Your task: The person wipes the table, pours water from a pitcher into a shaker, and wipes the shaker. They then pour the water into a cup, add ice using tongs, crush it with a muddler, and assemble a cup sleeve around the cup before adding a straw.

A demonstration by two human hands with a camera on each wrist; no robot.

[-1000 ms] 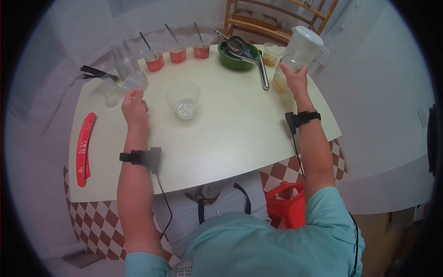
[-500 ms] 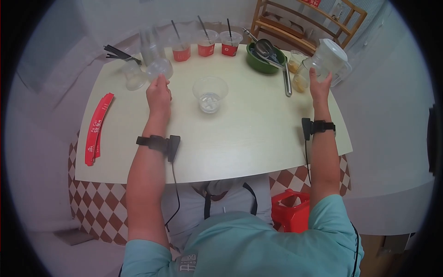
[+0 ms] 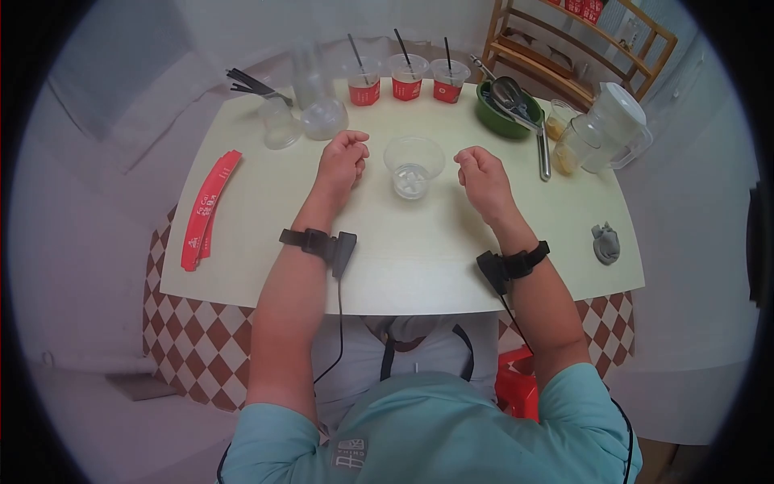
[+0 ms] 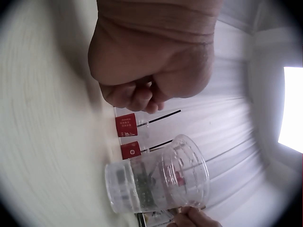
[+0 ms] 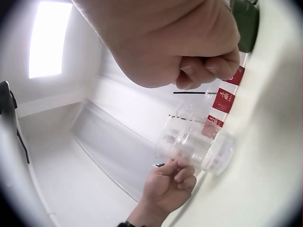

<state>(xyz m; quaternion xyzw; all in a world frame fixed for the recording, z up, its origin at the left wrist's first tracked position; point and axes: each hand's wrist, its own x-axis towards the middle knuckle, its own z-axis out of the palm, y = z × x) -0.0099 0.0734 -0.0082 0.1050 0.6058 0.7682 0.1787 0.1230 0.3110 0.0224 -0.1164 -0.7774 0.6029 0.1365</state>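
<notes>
Whitish walls (image 3: 379, 24) are surrounding a pale cream, smooth tabletop (image 3: 419, 266). Above it, the person's bare left hand (image 3: 342, 167) is hovering in a loose fist, its fingers lying narrowly curled with nothing visible inside them; the bare right hand (image 3: 486, 185) is facing it, likewise curled and apparently gripping nothing. Between them a clear, tapering plastic cup (image 3: 414, 167) with a flared round rim is standing on the tabletop, just beside both hands and seemingly touching neither. Something clear is lying low inside, too indistinct to name.

Knocking is probably posing the main risk: the hands are sitting so close to the cup that a careless sideways swing could be tipping it and spilling its contents. Squeezing too hard could be buckling the wall, if the plastic is as thin as it is looking.

The cup's mouth is pointing up, its narrower base is resting down, and its long axis is running vertically; the wrist views are showing it sideways.

Farther out, three clear cups with red bands (image 3: 405, 89) are lining the far edge, and a round green bowl (image 3: 498, 121) is sitting beyond the right hand.
</notes>
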